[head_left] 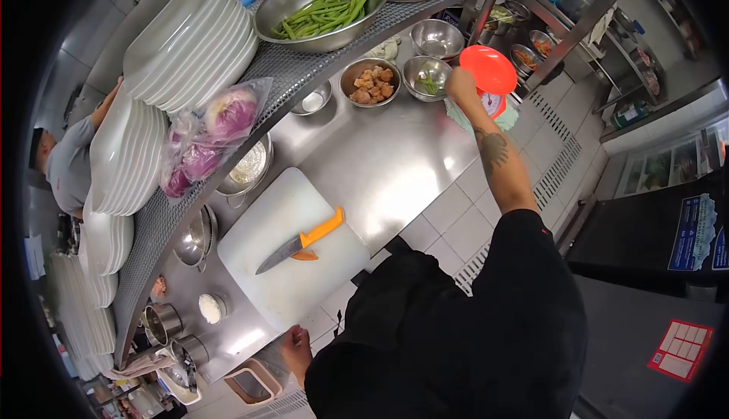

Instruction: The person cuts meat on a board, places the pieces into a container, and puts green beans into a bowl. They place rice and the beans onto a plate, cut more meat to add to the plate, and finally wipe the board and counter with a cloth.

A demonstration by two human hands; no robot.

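My right hand [460, 85] is at the rim of a red scale pan [488, 69], beside a steel bowl [427, 79] with a few green pieces; its fingers are partly hidden, so its grip is unclear. Under the pan shows the scale's dial [492, 104]. Near the lower corner of a white cutting board [292, 183], my left hand [296, 349] hangs with its fingers curled, and I cannot make out anything in them. An orange-handled knife [301, 241] lies on the board, touching a small orange-brown piece [306, 255].
A raised metal shelf [285, 88] holds stacked white plates [190, 47], bagged purple vegetables [205, 142] and a bowl of green beans [323, 10]. Below stand a bowl of browned chunks [370, 82] and a tub of white food [213, 308]. Another person [68, 153] is at left.
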